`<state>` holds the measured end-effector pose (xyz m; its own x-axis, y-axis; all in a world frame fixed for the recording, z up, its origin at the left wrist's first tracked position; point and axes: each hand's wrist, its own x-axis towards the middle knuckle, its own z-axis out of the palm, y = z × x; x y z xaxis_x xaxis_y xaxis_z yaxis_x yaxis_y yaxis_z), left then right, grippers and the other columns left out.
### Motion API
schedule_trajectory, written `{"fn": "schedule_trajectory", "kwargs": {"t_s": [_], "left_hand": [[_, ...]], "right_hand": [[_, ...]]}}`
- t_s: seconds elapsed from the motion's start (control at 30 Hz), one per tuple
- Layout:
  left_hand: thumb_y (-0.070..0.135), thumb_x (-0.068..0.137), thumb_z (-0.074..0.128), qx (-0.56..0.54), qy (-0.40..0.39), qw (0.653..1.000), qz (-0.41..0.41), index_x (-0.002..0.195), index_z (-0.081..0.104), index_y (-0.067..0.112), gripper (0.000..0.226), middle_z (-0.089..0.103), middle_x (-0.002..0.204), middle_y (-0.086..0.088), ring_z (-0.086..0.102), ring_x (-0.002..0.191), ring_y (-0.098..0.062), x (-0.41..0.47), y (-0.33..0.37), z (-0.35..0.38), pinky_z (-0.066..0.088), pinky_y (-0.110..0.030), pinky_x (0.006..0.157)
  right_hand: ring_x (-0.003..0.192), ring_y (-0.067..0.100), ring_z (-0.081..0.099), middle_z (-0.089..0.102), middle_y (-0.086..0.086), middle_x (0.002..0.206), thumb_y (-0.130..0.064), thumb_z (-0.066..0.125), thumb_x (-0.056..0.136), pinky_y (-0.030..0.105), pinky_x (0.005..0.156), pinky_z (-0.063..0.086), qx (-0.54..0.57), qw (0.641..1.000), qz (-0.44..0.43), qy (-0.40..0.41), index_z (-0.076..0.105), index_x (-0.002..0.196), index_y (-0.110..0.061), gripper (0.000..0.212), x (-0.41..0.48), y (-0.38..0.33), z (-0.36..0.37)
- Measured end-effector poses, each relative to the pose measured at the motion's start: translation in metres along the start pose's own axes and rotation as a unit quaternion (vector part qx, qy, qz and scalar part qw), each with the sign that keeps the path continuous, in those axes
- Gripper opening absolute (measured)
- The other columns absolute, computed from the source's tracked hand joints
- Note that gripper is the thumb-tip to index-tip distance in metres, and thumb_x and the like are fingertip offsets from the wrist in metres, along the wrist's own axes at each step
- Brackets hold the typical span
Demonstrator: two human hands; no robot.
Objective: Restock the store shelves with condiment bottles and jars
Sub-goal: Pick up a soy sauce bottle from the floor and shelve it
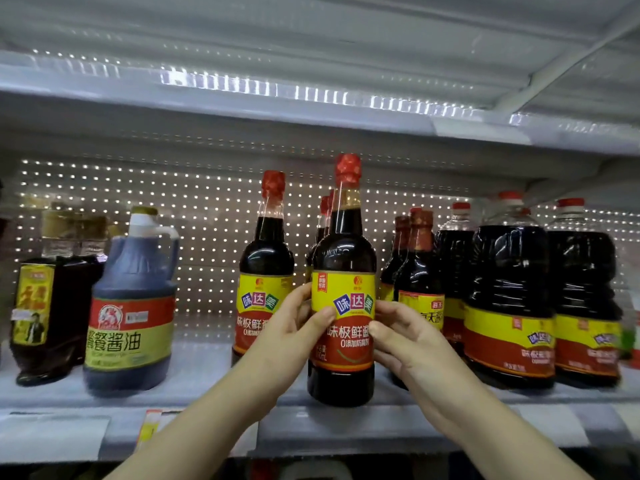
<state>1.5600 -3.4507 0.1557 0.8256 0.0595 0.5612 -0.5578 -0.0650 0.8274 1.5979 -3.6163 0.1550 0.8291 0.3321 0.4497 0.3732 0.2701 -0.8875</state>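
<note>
While both hands, left hand (296,327) and right hand (403,341), clamp its label from either side, the dark soy sauce bottle (343,282) stands upright, red cap, yellow-red label.

A shop: a metal shelf (207,379) with a perforated back panel (207,209), rows of labelled sauce bottles (509,306) and price tags (152,427) below the fingers (311,323).
</note>
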Motion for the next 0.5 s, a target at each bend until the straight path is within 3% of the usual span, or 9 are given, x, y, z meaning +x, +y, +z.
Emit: {"fn": "schedule_trajectory", "kwargs": {"t_s": [0.1,0.2,0.33,0.43,0.5], "left_hand": [[0.039,0.077,0.059,0.012,-0.004,1.0,0.005,0.115,0.052,0.038,0.039,0.07,0.11,0.019,0.064,0.106,-0.001,0.009,-0.01,-0.001,0.051,-0.029,0.093],[0.041,0.081,0.056,0.039,-0.017,0.999,0.005,0.116,0.051,0.04,0.035,0.069,0.11,0.02,0.064,0.106,-0.001,0.015,-0.015,0.001,0.052,-0.027,0.09],[0.038,0.087,0.053,0.046,-0.002,0.999,-0.008,0.112,0.055,0.04,0.024,0.071,0.105,0.018,0.066,0.101,-0.001,0.023,-0.022,0.0,0.054,-0.025,0.087],[0.039,0.084,0.055,0.051,-0.008,0.999,-0.012,0.121,0.054,0.038,0.038,0.069,0.114,0.012,0.065,0.108,-0.006,0.024,-0.025,-0.002,0.052,-0.033,0.095],[0.041,0.079,0.059,0.07,-0.015,0.997,-0.011,0.121,0.049,0.047,0.043,0.067,0.114,0.02,0.062,0.109,0.0,0.02,-0.027,-0.005,0.051,-0.026,0.094]], "right_hand": [[0.096,0.009,0.069,0.074,-0.005,0.1,-0.008,0.058,0.091,0.024,0.078,0.057,-0.012,1.0,-0.004,0.007,0.061,0.11,-0.018,0.021,0.008,0.007,-0.002],[0.095,0.006,0.069,0.073,-0.005,0.1,-0.009,0.056,0.093,0.02,0.076,0.057,-0.025,1.0,-0.001,0.012,0.059,0.111,-0.02,0.021,0.016,0.011,-0.005],[0.106,0.005,0.064,0.066,-0.007,0.116,-0.011,0.057,0.093,0.022,0.088,0.054,-0.066,0.998,0.004,-0.01,0.056,0.12,-0.026,0.031,0.025,0.019,-0.005],[0.1,-0.009,0.062,0.067,-0.016,0.11,-0.008,0.055,0.095,0.012,0.078,0.051,-0.098,0.994,-0.007,-0.053,0.054,0.113,-0.036,0.033,0.026,0.02,-0.002],[0.092,-0.016,0.061,0.068,-0.022,0.099,-0.007,0.054,0.095,0.007,0.071,0.049,-0.093,0.993,-0.011,-0.066,0.053,0.109,-0.038,0.034,0.027,0.02,-0.003]]}}
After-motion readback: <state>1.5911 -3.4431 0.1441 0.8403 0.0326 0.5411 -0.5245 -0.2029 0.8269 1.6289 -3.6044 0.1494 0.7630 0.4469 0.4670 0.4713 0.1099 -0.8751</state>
